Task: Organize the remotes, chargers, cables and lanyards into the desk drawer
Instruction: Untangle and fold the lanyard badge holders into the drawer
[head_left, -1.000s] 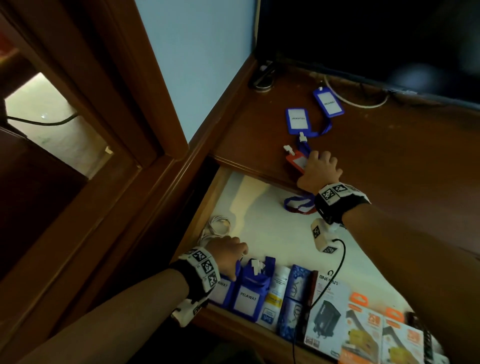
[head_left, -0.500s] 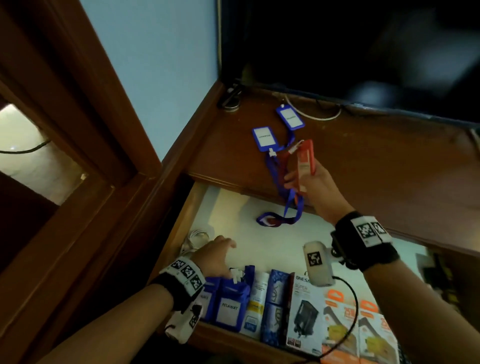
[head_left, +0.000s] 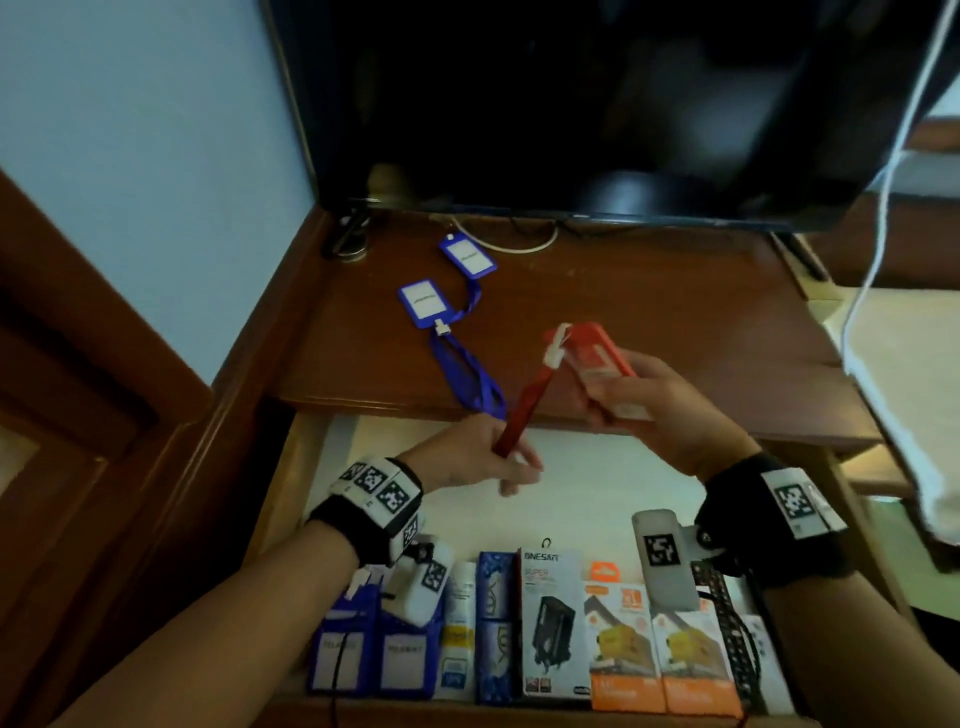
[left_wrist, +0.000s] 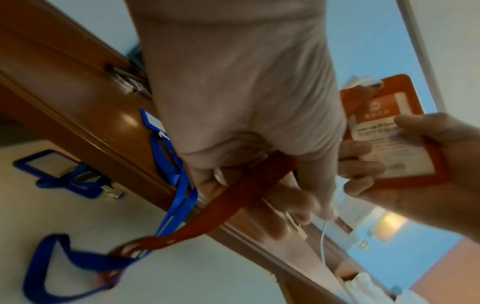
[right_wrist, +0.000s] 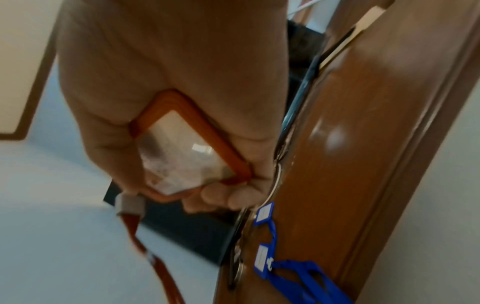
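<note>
My right hand (head_left: 631, 402) grips a red badge holder (head_left: 597, 353) above the front edge of the wooden desk top (head_left: 649, 322); the right wrist view shows the badge holder (right_wrist: 182, 156) in my curled fingers. Its red strap (head_left: 522, 410) runs down to my left hand (head_left: 498, 457), whose fingers close around the strap (left_wrist: 249, 189). Both hands hover over the open drawer (head_left: 582, 493). Two blue lanyards with badge holders (head_left: 423, 304) (head_left: 467, 254) lie on the desk top, one strap (head_left: 472, 376) hanging over the edge.
Along the drawer's front stand blue badge holders (head_left: 374, 649), boxed chargers (head_left: 553, 623) (head_left: 660, 649) and a dark remote (head_left: 727, 629). A black monitor (head_left: 597, 104) stands at the back of the desk. A white cable (head_left: 878, 244) hangs at the right.
My right hand lifted the red badge holder off the desk top and carried it right. My left hand left the drawer's front row and took hold of the red strap.
</note>
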